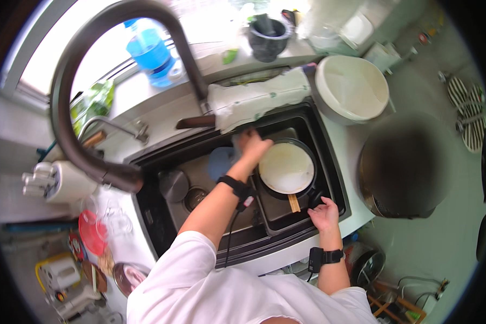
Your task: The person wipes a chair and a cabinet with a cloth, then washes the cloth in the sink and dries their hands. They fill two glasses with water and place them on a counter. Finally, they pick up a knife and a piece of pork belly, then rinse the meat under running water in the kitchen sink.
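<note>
A dark double sink (235, 239) lies before me. My left hand (253, 143) is over its far edge, blurred, beside a clear, plastic-looking item; I cannot tell whether it grips anything. Just to its right, a dark-rimmed pan with a pale inside (286, 168) sits in the right basin. Pale wooden chopsticks (294, 203) stick out from under the pan's near side. Next to the pan's dark handle (316, 197), my right hand (325, 213) has its fingers spread. In the left basin are a bluish round item (220, 163) and a round grey lid or bowl (174, 185).
A large dark faucet (60, 93) arches over the sink's left side. White patterned cloth or paper (263, 97) lies along the back edge. A cream basin (352, 89) stands at the back right, near a dark round pot (405, 166). A knife block (71, 182) is at left.
</note>
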